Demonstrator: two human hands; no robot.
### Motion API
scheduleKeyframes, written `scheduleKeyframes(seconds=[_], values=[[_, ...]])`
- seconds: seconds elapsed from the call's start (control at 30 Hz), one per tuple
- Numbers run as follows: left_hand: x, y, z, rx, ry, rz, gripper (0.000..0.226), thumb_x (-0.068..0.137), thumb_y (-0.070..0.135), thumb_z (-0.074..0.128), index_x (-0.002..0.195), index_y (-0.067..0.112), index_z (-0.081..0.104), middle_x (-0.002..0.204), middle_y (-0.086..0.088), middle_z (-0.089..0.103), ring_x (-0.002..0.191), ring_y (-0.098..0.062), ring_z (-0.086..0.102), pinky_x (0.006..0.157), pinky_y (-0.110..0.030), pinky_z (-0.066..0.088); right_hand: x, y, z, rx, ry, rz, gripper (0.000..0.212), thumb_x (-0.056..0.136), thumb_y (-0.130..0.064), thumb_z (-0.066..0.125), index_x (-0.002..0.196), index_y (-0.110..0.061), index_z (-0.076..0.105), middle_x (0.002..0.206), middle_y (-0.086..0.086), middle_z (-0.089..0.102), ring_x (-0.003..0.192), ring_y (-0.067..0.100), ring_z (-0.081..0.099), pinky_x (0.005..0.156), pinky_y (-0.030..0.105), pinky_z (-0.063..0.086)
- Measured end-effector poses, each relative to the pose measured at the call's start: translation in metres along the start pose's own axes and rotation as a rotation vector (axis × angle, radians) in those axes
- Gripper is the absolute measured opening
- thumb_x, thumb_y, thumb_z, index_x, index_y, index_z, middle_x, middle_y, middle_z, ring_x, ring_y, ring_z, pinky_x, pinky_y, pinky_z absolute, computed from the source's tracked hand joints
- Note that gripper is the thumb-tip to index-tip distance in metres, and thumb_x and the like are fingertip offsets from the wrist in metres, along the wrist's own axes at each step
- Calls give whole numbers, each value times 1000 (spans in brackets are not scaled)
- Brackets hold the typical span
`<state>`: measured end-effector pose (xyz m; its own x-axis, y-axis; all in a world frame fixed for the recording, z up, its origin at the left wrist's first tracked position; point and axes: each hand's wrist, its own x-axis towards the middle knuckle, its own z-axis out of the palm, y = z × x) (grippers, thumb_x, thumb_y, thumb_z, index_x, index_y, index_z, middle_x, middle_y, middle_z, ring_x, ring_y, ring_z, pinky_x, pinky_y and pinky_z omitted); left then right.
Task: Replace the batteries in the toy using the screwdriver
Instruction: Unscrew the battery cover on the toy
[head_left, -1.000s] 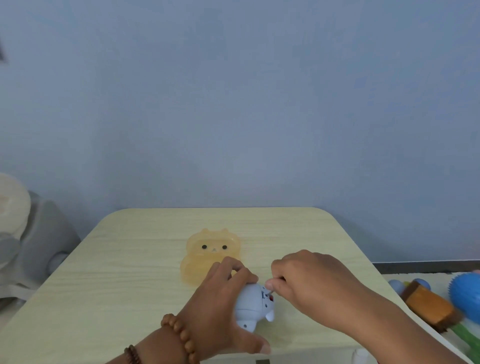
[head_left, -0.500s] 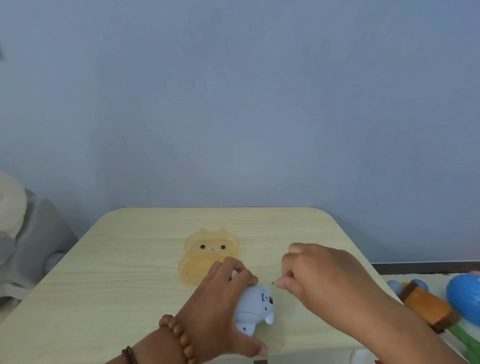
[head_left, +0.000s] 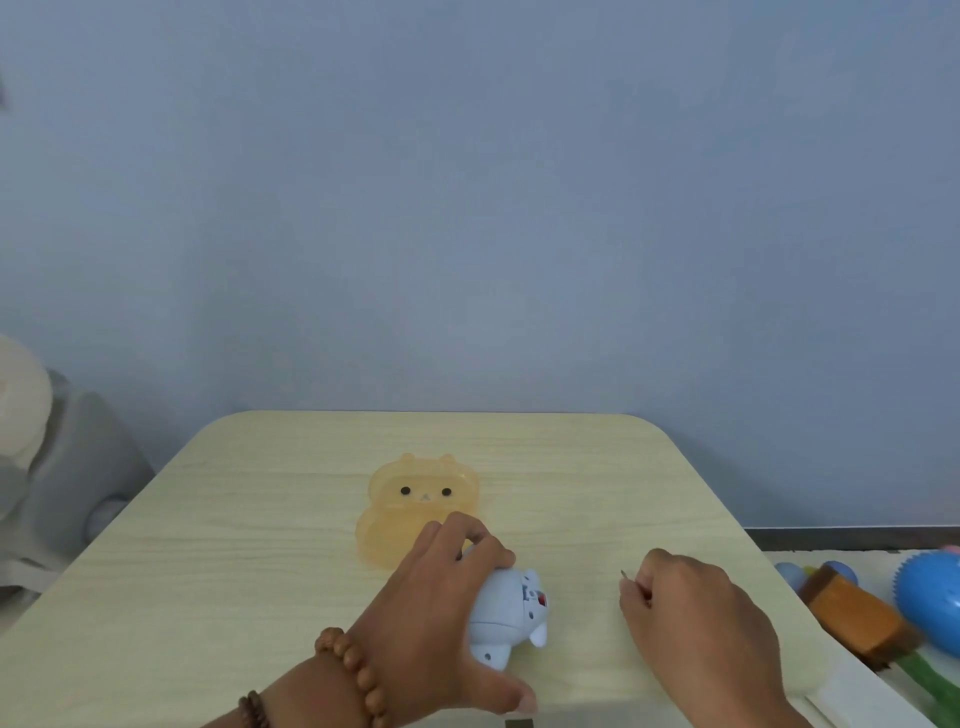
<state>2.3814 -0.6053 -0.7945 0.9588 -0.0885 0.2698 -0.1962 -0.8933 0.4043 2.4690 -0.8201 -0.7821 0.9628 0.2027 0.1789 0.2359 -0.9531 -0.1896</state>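
Left hand (head_left: 441, 618) is curled over the pale blue toy (head_left: 506, 613), pinning it on its side on the table (head_left: 260, 571), close to the near edge, just in front of the orange bear-shaped case (head_left: 415, 499). Right hand (head_left: 696, 623) sits apart from the toy to its right, fingers closed round a thin metal tip, which I take for the screwdriver (head_left: 625, 576); the handle is hidden in the fist. The toy's underside faces the right hand, with a small recess and a red bit showing, but I can't tell whether a cover or screw is in place. Risks as I see them: the toy is rounded and smooth, so side load from the driver could roll it under the palm, and the tip would then skate off the screw head and chew it. The tip points toward the left-hand fingers, so a slip means a jab. Any loose screw is tiny, the tabletop is flat, the edge is near, so it rolls off and is lost. Batteries not in view.
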Motion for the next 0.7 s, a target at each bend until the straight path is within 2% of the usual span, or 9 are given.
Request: scheduleKeyframes(seconds=[0.4, 0.53, 0.63, 0.67, 0.7], values=[[0, -1, 0, 18, -1, 3, 100, 50, 79, 76, 133, 34, 42, 126, 24, 25, 115, -1, 34, 96, -20, 44, 3, 9, 19, 78, 52, 52, 36, 98, -52, 46, 81, -23, 57, 74, -10, 59, 71, 15, 60, 55, 28, 43], [-1, 0, 0, 21, -7, 0, 101, 51, 79, 75, 134, 33, 41, 126, 24, 25, 116, -2, 33, 97, -20, 43, 2, 11, 19, 60, 37, 21, 33, 97, -53, 49, 83, -25, 58, 76, -11, 57, 69, 13, 57, 61, 30, 51], [-2, 1, -1, -5, -3, -8, 99, 51, 77, 76, 133, 33, 42, 126, 23, 26, 115, -3, 35, 97, -23, 44, -3, 12, 3, 184, 192, -143, 22, 89, -52, 62, 99, -32, 65, 83, -14, 53, 71, 8, 53, 61, 29, 49], [-2, 0, -1, -10, -4, -13, 98, 51, 76, 77, 131, 32, 42, 125, 23, 27, 114, -3, 36, 96, -23, 45, -6, 13, -3, 291, 186, -244, 22, 84, -50, 68, 103, -39, 63, 87, -15, 56, 73, 9, 56, 61, 26, 48], [-2, 0, -1, -14, -8, -15, 97, 51, 74, 78, 130, 32, 42, 125, 22, 28, 114, -4, 37, 95, -24, 46, -8, 11, -10, 412, 108, -332, 29, 81, -49, 72, 106, -47, 58, 97, -17, 58, 82, 7, 59, 64, 22, 49]])
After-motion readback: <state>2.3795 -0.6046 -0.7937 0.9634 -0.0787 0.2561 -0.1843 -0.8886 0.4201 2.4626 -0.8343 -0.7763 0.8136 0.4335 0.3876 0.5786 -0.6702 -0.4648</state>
